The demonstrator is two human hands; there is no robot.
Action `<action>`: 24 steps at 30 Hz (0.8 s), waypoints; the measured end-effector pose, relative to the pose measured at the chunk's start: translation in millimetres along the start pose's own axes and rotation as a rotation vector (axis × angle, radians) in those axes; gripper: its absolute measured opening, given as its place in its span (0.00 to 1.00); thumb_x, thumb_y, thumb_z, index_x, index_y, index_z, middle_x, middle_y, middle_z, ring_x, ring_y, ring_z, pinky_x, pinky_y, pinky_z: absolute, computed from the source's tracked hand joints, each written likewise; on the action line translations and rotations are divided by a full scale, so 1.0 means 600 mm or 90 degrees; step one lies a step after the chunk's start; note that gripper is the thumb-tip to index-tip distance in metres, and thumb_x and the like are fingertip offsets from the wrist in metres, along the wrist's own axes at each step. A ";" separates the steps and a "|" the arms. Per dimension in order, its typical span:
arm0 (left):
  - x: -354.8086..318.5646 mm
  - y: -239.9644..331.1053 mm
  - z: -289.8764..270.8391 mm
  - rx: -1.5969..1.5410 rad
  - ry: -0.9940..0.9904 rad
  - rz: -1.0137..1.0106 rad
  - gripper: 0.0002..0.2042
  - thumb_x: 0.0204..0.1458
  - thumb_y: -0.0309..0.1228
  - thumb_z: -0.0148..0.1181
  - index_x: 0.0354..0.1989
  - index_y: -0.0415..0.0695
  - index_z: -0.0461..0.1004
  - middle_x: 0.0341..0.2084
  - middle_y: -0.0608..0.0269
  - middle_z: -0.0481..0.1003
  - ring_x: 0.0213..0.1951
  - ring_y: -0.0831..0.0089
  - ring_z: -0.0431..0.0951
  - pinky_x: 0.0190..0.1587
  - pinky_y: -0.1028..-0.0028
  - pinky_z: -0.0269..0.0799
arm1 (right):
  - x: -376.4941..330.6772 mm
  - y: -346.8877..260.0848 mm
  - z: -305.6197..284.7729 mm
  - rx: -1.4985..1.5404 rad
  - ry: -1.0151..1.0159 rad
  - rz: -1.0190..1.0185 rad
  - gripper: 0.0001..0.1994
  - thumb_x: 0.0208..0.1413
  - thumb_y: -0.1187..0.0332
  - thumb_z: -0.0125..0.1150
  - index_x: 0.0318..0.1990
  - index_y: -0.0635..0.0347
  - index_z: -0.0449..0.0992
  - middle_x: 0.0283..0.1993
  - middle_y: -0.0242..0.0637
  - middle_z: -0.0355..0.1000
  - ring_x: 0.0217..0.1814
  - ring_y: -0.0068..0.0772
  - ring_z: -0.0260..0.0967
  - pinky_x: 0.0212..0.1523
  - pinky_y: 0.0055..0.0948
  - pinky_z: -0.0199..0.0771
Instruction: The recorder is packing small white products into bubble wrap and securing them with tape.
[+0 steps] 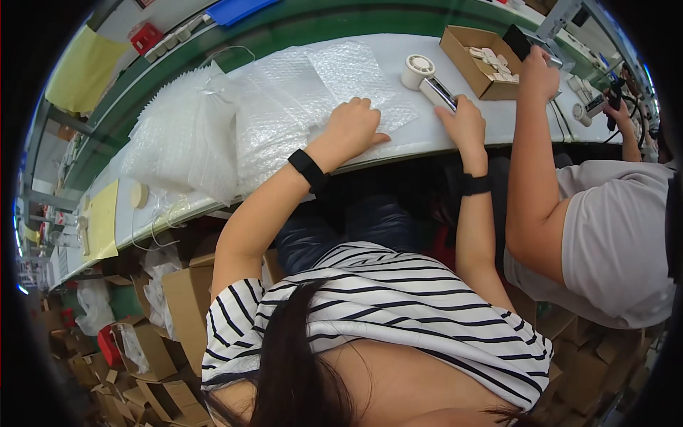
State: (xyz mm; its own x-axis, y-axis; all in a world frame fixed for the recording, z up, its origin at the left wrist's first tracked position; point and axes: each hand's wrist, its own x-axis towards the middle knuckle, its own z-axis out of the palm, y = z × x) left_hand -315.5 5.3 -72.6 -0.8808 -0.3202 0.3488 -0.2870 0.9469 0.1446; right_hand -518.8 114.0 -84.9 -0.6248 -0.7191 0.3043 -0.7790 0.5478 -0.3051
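Note:
My left hand [353, 128] rests with curled fingers on a sheet of bubble wrap [356, 75] on the white table [498, 121]. My right hand [464, 124] grips the handle of a small white hand-held fan [427, 80] lying on the table; its round head points away from me. Both wrists wear black bands.
A pile of bubble-wrap bags [206, 135] lies to the left. An open cardboard box [478, 60] with several small white parts stands behind the fan. A person in a grey shirt [612, 235] works at my right, one hand [538, 71] raised. Cardboard boxes [178, 306] crowd the floor.

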 end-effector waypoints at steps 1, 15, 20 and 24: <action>0.001 0.003 0.003 -0.002 -0.004 0.020 0.13 0.46 0.34 0.54 0.20 0.35 0.73 0.25 0.49 0.71 0.31 0.55 0.71 0.35 0.63 0.70 | -0.007 0.001 -0.004 0.057 0.002 0.009 0.22 0.46 0.59 0.60 0.43 0.67 0.68 0.37 0.48 0.70 0.40 0.50 0.68 0.40 0.43 0.66; 0.034 -0.028 0.018 -0.246 -0.025 -0.150 0.09 0.41 0.27 0.52 0.24 0.32 0.74 0.25 0.41 0.73 0.30 0.49 0.74 0.36 0.60 0.70 | -0.172 -0.037 -0.033 0.887 -0.276 0.207 0.18 0.52 0.58 0.57 0.39 0.68 0.70 0.25 0.30 0.65 0.18 0.18 0.61 0.17 0.16 0.56; 0.040 -0.035 0.013 -0.253 -0.005 -0.194 0.10 0.43 0.29 0.53 0.28 0.34 0.75 0.25 0.45 0.74 0.29 0.52 0.74 0.35 0.64 0.70 | -0.192 -0.047 -0.018 0.804 -0.257 0.252 0.18 0.52 0.59 0.57 0.41 0.67 0.70 0.25 0.29 0.64 0.17 0.16 0.58 0.17 0.16 0.56; 0.040 -0.026 0.008 -0.285 0.127 -0.187 0.09 0.47 0.29 0.52 0.31 0.35 0.74 0.25 0.50 0.74 0.28 0.56 0.74 0.33 0.67 0.70 | -0.177 -0.061 -0.036 0.661 -0.225 0.108 0.19 0.52 0.58 0.56 0.42 0.66 0.70 0.23 0.28 0.64 0.17 0.15 0.55 0.17 0.16 0.55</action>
State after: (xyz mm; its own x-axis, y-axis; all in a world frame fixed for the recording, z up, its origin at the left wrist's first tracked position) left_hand -333.8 -16.7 -71.0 -0.6879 -0.6081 0.3963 -0.2827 0.7274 0.6253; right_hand -425.1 179.5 -86.7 -0.5396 -0.8411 -0.0374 -0.1589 0.1454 -0.9765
